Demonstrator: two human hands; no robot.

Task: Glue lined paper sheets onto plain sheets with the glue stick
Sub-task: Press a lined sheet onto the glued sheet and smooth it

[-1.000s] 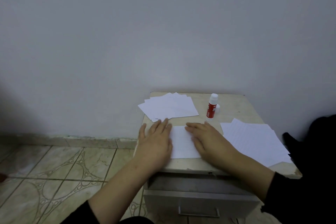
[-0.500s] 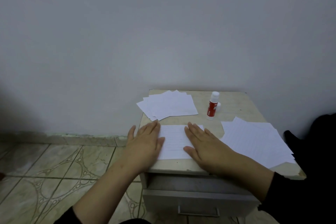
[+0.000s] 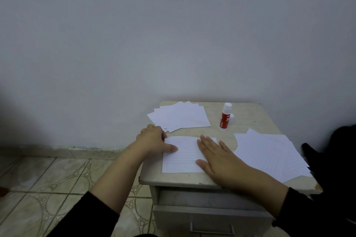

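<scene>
A lined sheet (image 3: 183, 158) lies flat near the front edge of the small table (image 3: 212, 131). My right hand (image 3: 217, 156) presses on its right half with straight, spread fingers. My left hand (image 3: 154, 139) sits at the sheet's left edge with its thumb on the paper. Its fingers bend down over the table's left side, so I cannot see whether they hold the sheet. A fanned pile of plain sheets (image 3: 181, 116) lies at the back left. A pile of lined sheets (image 3: 269, 152) lies on the right. The red glue stick (image 3: 225, 118) with a white cap stands upright at the back.
The table stands against a white wall and has a drawer (image 3: 210, 215) below its top, pulled slightly out. Tiled floor (image 3: 48, 179) lies to the left. A dark object (image 3: 339, 150) sits past the table's right edge.
My left hand slid left off the sheet's middle to its left edge, and its fingers went from flat to bent. My right hand stayed pressing on the sheet, which is now more exposed.
</scene>
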